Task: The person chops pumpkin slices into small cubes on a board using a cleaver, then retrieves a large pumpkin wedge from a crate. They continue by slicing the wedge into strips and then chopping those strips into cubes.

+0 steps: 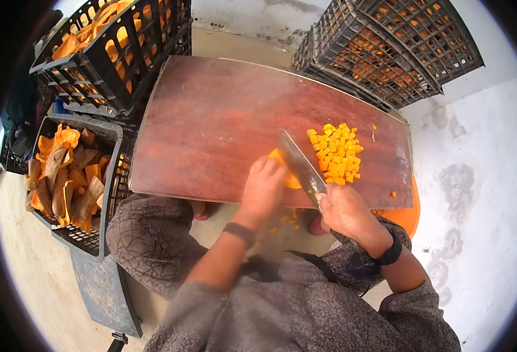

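My right hand [346,212] is closed round the handle of a wide-bladed cleaver [301,164]. The blade slants up and to the left over the reddish-brown board [211,129]. Just left of the blade, my left hand [263,186] presses with curled fingers on an orange piece of squash [290,179], most of which is hidden by the hand and blade. A heap of diced squash [337,152] lies on the board right of the cleaver.
Black crates [111,67] of squash pieces stand at the left; a lower crate [110,234] holds peels [64,176]. More stacked crates [387,53] stand at the back right. An orange container [410,217] shows beyond the board's right edge. Some orange bits [290,220] lie on the floor.
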Demonstrator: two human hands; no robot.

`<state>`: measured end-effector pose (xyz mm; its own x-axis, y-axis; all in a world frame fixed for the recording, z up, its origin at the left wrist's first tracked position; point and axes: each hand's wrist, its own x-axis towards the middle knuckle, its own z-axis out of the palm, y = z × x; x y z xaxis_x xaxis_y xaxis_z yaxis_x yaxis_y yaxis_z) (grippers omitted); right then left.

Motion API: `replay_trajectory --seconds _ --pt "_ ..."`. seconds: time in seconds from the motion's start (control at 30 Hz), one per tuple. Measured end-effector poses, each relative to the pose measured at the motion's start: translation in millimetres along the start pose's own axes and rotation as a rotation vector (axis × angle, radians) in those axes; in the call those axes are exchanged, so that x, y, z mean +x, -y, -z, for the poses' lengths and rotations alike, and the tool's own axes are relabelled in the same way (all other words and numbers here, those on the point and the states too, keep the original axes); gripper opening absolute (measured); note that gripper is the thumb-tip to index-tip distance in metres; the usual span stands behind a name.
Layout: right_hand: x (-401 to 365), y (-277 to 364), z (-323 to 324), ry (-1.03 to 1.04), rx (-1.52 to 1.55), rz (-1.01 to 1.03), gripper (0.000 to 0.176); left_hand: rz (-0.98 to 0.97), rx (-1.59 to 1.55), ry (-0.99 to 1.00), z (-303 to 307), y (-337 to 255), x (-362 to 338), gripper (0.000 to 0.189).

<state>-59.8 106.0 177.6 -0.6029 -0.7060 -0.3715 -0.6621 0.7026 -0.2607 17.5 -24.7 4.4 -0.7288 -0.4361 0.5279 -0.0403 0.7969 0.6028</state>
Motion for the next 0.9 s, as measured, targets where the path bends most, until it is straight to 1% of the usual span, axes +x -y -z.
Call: replay_trajectory --seconds 0.1,0.23,0.3,0.53,0.9 --pt "-1 4 5 0.026 -0.051 -0.028 0.026 0.005 -0.009 -0.009 0 -1 0 0.025" --pt "-1 3 4 0.034 -0.023 -0.048 0.025 0.004 -0.019 0.004 3 -2 1 0.025" --pt "0 -1 0 0.008 -0.003 -0.006 0.025 0.002 -0.026 -0.003 3 -2 1 0.025" --pt "1 1 0 -0.031 -0.023 0.029 0.024 0.003 -0.04 0.005 0 1 0 0.026" --pt "17 0 8 0.075 -0.037 0.041 0.026 0.02 -0.056 0.031 2 1 2 0.026"
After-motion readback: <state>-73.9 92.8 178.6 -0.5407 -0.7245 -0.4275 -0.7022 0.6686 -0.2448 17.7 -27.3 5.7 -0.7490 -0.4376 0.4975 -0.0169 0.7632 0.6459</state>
